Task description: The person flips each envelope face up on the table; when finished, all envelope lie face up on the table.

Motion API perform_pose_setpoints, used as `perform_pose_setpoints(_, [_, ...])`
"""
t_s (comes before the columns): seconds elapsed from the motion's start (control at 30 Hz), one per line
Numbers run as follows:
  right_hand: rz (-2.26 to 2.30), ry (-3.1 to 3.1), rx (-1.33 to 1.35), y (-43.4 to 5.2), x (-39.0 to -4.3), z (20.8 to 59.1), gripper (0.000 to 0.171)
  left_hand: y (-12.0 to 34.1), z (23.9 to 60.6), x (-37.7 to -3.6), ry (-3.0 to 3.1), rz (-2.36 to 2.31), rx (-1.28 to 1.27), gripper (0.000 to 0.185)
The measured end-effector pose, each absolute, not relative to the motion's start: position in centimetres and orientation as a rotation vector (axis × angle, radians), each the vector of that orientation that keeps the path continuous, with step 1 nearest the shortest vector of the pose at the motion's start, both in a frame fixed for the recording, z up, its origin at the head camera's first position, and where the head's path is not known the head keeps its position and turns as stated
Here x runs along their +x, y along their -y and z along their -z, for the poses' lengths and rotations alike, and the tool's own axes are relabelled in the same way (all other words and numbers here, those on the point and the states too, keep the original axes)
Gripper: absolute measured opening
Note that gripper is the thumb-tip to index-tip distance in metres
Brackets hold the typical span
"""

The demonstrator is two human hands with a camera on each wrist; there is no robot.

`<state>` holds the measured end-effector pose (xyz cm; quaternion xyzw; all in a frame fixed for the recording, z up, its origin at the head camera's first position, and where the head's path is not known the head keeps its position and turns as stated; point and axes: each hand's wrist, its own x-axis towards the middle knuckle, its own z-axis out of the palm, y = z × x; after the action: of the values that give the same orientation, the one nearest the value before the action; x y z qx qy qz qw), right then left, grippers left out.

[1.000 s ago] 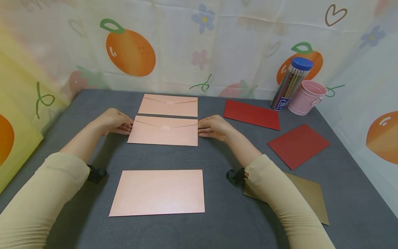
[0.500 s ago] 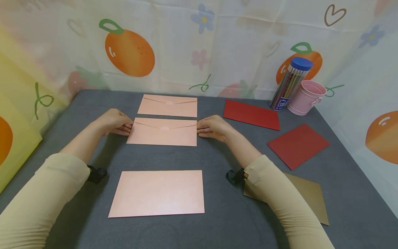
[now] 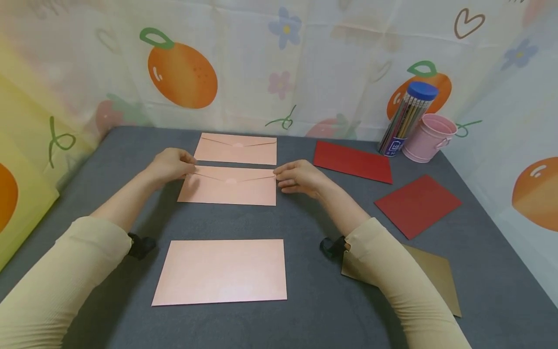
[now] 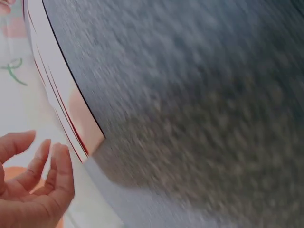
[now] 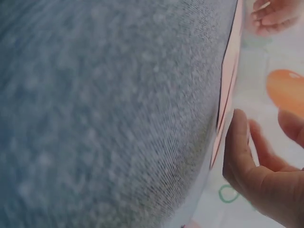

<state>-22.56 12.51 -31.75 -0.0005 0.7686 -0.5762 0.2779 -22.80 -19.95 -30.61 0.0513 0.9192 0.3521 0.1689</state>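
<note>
The middle pale-pink rectangular paper envelope (image 3: 228, 191) lies between your hands, its long axis from left to right. Your left hand (image 3: 171, 165) is above its far left corner, your right hand (image 3: 300, 178) beside its right edge; both have relaxed fingers, holding nothing.

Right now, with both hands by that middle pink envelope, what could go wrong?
The left hand is at the far left corner of the middle pink envelope, the right hand by its right edge. An uneven nudge might turn it askew.

Only a narrow gap separates it from the rear pink envelope, so a push away could make them meet or overlap.

The right sleeve passes over the gold paper piece and might drag it.
</note>
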Motion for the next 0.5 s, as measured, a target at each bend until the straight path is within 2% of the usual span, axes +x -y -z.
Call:
perform_pose_setpoints(0.27, [1.285, -2.083, -0.293, -13.0, -21.7, 31.0, 0.043, 17.1, 30.9, -22.3, -2.535, -1.071, 0.378, 0.04])
perform_pose_setpoints(0.5, [1.094, -2.124, -0.446, -12.8, -20.5, 30.7, 0.039, 13.5, 31.1, -21.3, -2.388, -1.005, 0.621, 0.034])
